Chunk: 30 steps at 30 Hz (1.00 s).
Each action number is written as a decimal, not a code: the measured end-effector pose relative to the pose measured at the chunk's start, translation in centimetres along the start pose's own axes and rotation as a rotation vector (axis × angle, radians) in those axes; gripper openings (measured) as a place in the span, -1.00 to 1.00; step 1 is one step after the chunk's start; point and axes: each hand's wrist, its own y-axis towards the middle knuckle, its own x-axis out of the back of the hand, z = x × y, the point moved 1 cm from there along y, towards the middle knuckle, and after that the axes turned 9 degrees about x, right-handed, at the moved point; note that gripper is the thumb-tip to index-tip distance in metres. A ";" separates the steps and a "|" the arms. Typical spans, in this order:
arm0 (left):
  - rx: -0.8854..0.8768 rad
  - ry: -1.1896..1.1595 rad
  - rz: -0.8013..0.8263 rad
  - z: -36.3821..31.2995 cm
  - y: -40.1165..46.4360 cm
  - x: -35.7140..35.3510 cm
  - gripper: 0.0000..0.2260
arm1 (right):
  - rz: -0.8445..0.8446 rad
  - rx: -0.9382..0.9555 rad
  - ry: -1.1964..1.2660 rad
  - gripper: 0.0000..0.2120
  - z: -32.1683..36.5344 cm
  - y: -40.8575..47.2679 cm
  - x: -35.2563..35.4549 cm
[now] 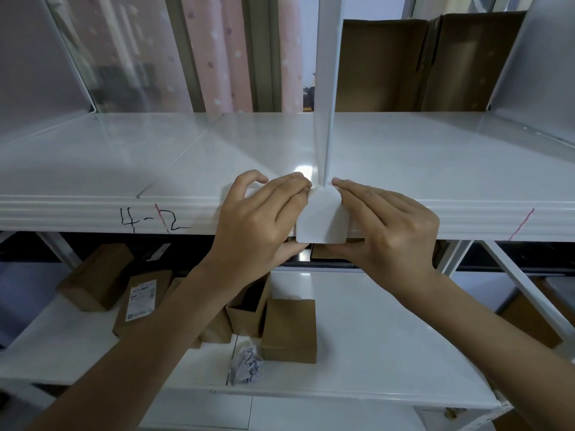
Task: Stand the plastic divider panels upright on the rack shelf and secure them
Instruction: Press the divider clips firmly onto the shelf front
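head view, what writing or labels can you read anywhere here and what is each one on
"4-12", handwritten in black marker on the front edge of the upper shelf, with a red stroke through it.
A white shipping label on a brown box on the lower shelf: print too small to read.
Black marks on a crumpled paper ball: not legible.
A red slash on the shelf edge at right: a mark, not text.
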 end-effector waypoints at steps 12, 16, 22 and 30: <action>-0.010 0.030 0.042 0.5 -0.1 0.3 -0.68 | 0.006 0.018 -0.001 -0.52 0.3 0.2 -0.2; -0.008 0.041 0.052 0.7 -0.2 0.4 -0.68 | 0.011 0.017 0.000 -0.52 0.3 0.1 -0.4; -0.010 0.063 0.082 1.1 -0.4 0.5 -0.67 | 0.008 0.026 -0.010 -0.53 0.7 0.3 -0.6; 0.000 0.082 0.094 1.6 -0.6 0.9 -0.65 | -0.012 0.026 -0.012 -0.58 1.3 0.9 -0.9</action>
